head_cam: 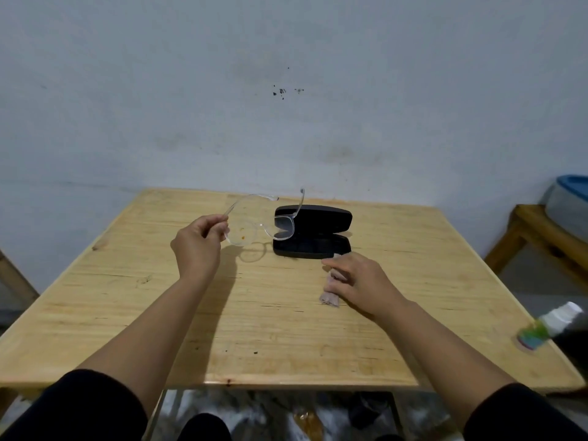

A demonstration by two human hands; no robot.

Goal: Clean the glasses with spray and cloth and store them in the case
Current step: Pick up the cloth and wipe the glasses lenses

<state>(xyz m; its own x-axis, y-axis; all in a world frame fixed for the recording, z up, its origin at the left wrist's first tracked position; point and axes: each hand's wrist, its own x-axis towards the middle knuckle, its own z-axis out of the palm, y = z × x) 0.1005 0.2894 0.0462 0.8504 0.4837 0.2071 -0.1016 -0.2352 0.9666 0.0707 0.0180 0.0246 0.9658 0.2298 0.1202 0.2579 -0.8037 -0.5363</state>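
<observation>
My left hand (pixel 199 246) is closed in a pinch on the glasses (pixel 261 222), fingers curled around the outer end of one clear lens where the arm joins the frame. I hold them raised off the table (pixel 127 313), just to the left of the case (pixel 313 232), with both arms unfolded and pointing up and away from me. The frame is clear plastic. The lens nearest my fingers carries a few small orange-brown specks; the other lens overlaps the left end of the case from where I look. A faint ring of shadow from the glasses falls on the wood directly below them, beside the near left corner of the case.

My right hand (pixel 359 281) lies palm down just in front of the right end of the case, fingers loosely bent over a small pale pink cloth (pixel 331 296). The cloth is bunched and rests on the table, its near end poking out below my fingers; I cannot tell whether I am gripping it or only resting on it.

The case is black, hinged open, lid propped toward the wall (pixel 286 90), and sits on the far half of the table.

Well to the right of the case, at the table's right edge, the spray bottle (pixel 550 324) lies tilted, white cap outward, green and blue label showing.
</observation>
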